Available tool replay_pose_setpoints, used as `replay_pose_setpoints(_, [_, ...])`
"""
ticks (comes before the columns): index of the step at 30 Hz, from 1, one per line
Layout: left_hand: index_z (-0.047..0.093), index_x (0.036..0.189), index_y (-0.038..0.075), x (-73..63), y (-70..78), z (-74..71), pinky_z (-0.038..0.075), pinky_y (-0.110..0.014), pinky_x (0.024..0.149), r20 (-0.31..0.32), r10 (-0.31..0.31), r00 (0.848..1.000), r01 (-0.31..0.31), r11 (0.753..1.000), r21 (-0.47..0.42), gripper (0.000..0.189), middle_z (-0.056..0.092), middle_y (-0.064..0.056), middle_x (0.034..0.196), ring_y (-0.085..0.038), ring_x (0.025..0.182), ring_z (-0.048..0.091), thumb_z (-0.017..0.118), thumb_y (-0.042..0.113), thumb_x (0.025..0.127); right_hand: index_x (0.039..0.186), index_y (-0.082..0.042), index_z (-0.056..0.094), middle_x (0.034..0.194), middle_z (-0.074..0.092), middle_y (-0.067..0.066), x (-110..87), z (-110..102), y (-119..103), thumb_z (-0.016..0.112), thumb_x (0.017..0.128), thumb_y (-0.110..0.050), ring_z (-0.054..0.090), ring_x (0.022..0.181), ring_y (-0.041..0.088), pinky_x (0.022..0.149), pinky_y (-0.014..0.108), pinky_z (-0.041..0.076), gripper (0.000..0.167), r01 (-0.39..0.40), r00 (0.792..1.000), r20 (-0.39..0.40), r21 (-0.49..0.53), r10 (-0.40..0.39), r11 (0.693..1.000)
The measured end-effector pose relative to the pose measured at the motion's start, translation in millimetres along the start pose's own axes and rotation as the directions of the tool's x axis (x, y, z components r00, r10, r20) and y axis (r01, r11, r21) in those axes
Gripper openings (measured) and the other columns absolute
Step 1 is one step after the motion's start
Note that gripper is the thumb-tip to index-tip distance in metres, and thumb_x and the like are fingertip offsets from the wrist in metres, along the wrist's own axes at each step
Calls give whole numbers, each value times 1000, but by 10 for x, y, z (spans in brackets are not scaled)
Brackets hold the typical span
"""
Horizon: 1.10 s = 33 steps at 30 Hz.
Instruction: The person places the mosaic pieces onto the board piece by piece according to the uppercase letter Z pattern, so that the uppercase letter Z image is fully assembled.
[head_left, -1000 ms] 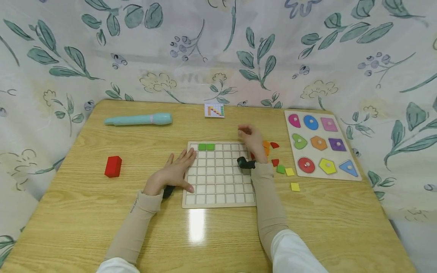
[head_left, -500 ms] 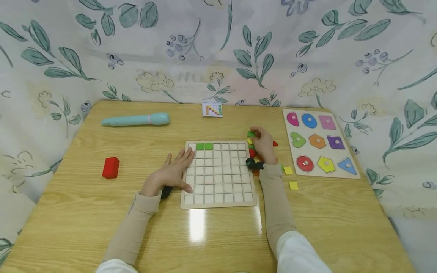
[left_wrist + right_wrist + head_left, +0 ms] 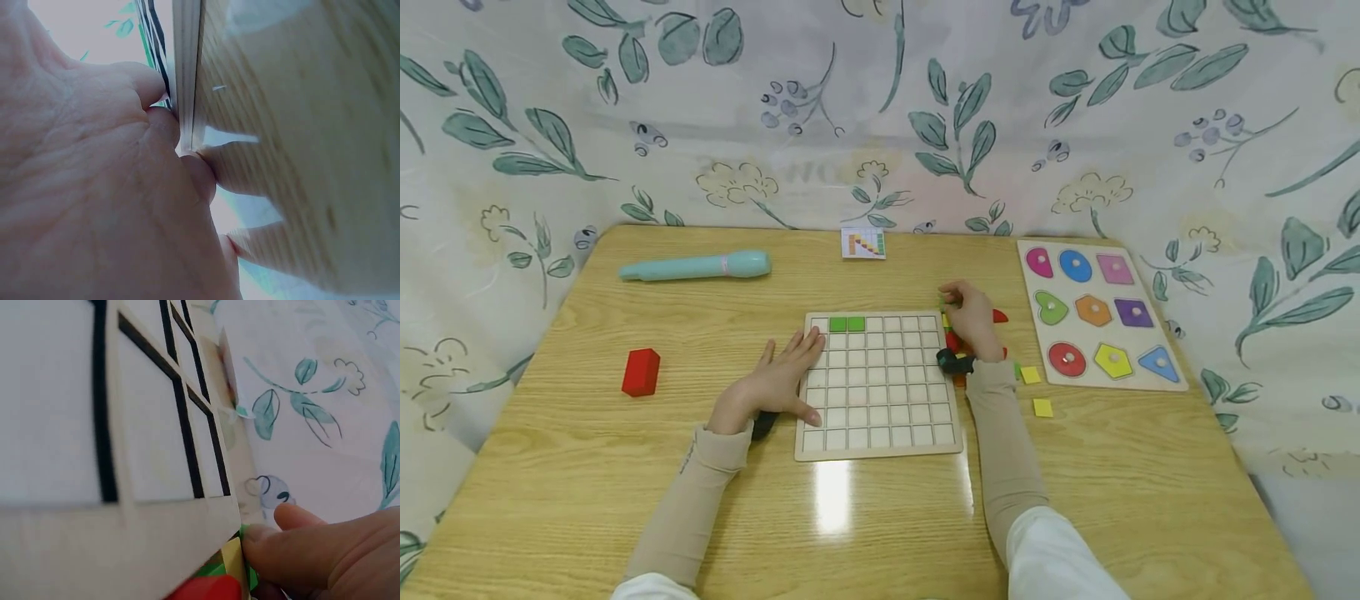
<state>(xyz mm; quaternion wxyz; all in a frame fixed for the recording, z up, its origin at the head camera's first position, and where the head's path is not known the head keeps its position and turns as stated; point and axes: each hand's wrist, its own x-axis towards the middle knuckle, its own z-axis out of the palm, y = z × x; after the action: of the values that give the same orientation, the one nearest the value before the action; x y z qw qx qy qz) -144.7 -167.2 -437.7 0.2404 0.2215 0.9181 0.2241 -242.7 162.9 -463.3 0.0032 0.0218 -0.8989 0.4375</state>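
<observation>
A wooden grid board (image 3: 880, 386) lies in the middle of the table, with two green square tiles (image 3: 847, 324) in its top row. My left hand (image 3: 773, 383) rests spread along the board's left edge, fingers and thumb reaching onto it. Beyond the board's upper right corner, my right hand (image 3: 973, 321) pinches a small green tile (image 3: 244, 530) between thumb and fingers, mostly hidden by them. Beneath that hand, a red piece (image 3: 209, 589) and a yellow piece (image 3: 232, 555) show beside the board's edge; the hand and wrist cover much of this loose pile.
A pattern card (image 3: 863, 243) stands at the back. To the right lies a shape puzzle board (image 3: 1086, 372), with loose yellow tiles (image 3: 1042, 407) nearer me. A red block (image 3: 641, 372) and a turquoise tapered stick (image 3: 694, 267) are on the left. Patterned cloth hangs behind the table.
My right hand has moved right from over the board's upper right corner to the loose pieces, and its fingers have closed on a green tile. My left hand stays on the board.
</observation>
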Motion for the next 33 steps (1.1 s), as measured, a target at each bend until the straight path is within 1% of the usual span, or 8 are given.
replay_pose_setpoints(6, [2,156,6,-1,6,2,-15,-66,114,3,-1,1000,1,1000,-3,132,-9,-14,163,-36,150,-11,85,46,62,130,0,57,131,57,21,-23,-63,-12,61,91,-3,55,119,36,102,47,46,40,4,997,74,-48,-1,999])
replay_pose_setpoints(9, [2,156,5,1,3,2,-15,-66,114,2,0,1000,0,1000,-1,131,-9,-14,163,-36,150,-11,85,45,62,127,2,59,128,59,23,-36,-76,-34,60,90,-2,56,115,37,100,46,47,36,19,996,92,-89,-10,996])
replay_pose_setpoints(14, [2,156,5,2,6,1,-16,-66,114,0,0,1000,0,1000,-12,131,-8,-14,163,-37,150,-11,86,43,62,125,-3,61,120,58,20,-50,-75,-104,59,92,-1,55,108,34,93,45,48,33,-15,993,117,-118,29,993])
replay_pose_setpoints(18, [2,156,5,-1,16,-1,-16,-66,114,2,-3,1000,3,1000,-16,131,-8,-14,163,-37,150,-11,86,43,62,126,-6,61,117,58,17,-49,-54,-136,57,94,-3,57,107,32,86,40,51,33,-44,996,82,-51,48,998])
replay_pose_setpoints(21, [2,156,6,-3,24,-3,-16,-65,114,3,-8,1000,8,1000,-18,131,-8,-14,163,-37,150,-11,86,43,62,127,-6,60,116,60,16,-57,-23,-183,56,94,-3,61,105,32,81,38,53,33,-40,999,34,34,39,999])
replay_pose_setpoints(25, [2,156,5,2,19,3,-15,-66,114,4,-8,1000,8,1000,-15,131,-8,-14,163,-37,150,-11,85,44,62,125,-5,62,114,63,18,-66,103,-273,56,92,0,64,100,33,83,40,55,33,-1,1000,11,110,0,994])
replay_pose_setpoints(29, [3,156,4,0,20,3,-15,-66,114,3,-4,1000,4,1000,-19,130,-8,-15,163,-38,150,-10,85,43,63,122,-4,64,111,64,18,-90,293,-411,60,92,-2,65,99,33,85,40,56,30,49,996,66,122,-57,991])
replay_pose_setpoints(33, [3,156,4,-9,33,-1,-15,-66,114,4,-5,1000,5,1000,-22,130,-7,-15,163,-38,150,-10,86,43,63,119,-3,64,108,67,17,-126,452,-541,61,91,-1,66,99,31,87,38,56,28,91,984,142,106,-106,990])
